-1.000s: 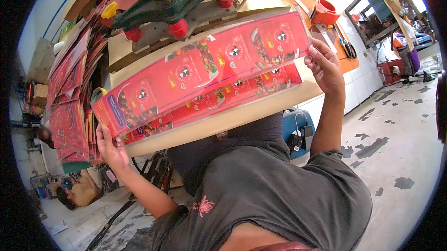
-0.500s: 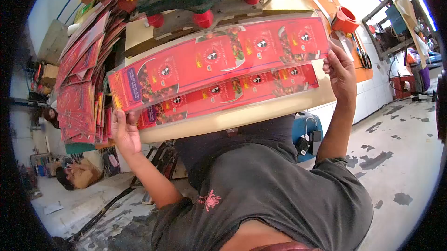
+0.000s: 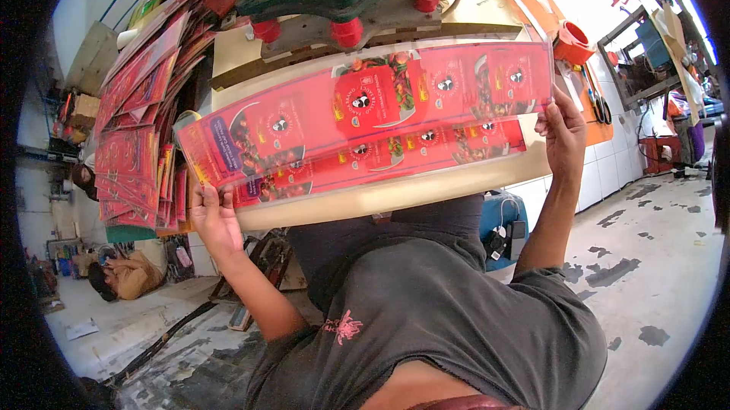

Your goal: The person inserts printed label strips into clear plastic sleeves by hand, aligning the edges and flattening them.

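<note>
A long red printed sheet (image 3: 312, 117) in clear plastic stretches between my two hands, slightly tilted. My left hand (image 3: 218, 220) pinches its lower left corner, and my right hand (image 3: 564, 125) grips its right end. Food pictures and round logos repeat along the print. Below it shows a second red printed sheet (image 3: 487, 141), largely covered by the first; it lies over the cream work surface (image 3: 380, 193). Just beyond the held sheet stands a dark green machine bar (image 3: 304, 1) with yellow knobs and red cylindrical parts.
Piles of red printed sheets (image 3: 125, 170) crowd the left side. A red tape roll (image 3: 574, 43) and scissors (image 3: 597, 102) lie on the orange surface at right. A blue container (image 3: 502, 231) with a charger stands by my legs. Another person (image 3: 133, 274) is low at far left.
The held sheet has shifted slightly right, its right end turned up a little. Both hands moved with it, and my left hand's fingers look looser at the corner. The view shifted slightly too.
</note>
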A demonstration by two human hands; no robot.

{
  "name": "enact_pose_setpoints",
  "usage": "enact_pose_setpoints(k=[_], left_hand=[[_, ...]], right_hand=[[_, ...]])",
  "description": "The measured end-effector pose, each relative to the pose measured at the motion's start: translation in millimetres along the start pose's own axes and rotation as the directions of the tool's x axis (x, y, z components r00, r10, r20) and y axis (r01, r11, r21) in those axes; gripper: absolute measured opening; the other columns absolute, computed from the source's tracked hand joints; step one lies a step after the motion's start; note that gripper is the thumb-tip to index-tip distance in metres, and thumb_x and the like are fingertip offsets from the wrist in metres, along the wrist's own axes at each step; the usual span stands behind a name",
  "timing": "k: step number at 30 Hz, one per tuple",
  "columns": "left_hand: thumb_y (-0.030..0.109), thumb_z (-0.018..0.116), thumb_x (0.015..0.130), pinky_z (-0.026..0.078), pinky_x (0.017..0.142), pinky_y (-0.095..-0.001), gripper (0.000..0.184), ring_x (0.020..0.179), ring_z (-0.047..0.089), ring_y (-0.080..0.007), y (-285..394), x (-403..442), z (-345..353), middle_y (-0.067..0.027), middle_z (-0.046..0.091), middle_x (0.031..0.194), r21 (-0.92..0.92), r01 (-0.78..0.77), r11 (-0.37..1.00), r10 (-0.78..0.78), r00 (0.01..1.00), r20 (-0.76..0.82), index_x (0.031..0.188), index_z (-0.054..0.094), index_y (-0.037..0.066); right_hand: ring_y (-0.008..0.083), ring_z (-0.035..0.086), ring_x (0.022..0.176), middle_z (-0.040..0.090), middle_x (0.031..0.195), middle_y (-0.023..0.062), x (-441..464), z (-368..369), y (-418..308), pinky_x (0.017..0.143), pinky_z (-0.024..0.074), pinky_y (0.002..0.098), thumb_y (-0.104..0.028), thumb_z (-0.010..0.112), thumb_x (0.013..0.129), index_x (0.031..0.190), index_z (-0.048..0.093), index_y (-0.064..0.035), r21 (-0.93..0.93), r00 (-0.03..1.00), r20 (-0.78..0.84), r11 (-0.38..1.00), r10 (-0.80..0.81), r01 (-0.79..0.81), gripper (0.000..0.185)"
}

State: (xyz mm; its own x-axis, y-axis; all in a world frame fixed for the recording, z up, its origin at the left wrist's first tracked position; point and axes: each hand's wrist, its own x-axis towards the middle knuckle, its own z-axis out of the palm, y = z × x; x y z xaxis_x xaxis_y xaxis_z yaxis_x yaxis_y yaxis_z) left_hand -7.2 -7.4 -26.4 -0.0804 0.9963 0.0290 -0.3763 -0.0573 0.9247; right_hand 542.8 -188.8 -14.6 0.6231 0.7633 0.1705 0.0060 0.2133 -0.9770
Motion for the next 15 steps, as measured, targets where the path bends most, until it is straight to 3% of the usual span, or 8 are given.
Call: enact_pose_setpoints(k=[15], left_hand=[[0.01, 0.064, 0.099, 0.054, 0.078, -0.0239, 0.022, 0.088, 0.063, -0.0127, -5.4, 4.7, -5.3, -0.0066, 0.067, 0.109, -0.085, -0.04, 0.996, 0.048, 0.994, 0.097, 0.119, 0.06, 0.001]], right_hand=[[0.0122, 0.065, 0.069, 0.069, 0.086, 0.0087, -3.3, -3.9, -4.1, 0.061, 0.0521, 0.0227, -0.012, 0.066, 0.097, 0.135, 0.058, 0.0035, 0.125, 0.999, 0.027, 0.992, -0.02, 0.017, 0.042]])
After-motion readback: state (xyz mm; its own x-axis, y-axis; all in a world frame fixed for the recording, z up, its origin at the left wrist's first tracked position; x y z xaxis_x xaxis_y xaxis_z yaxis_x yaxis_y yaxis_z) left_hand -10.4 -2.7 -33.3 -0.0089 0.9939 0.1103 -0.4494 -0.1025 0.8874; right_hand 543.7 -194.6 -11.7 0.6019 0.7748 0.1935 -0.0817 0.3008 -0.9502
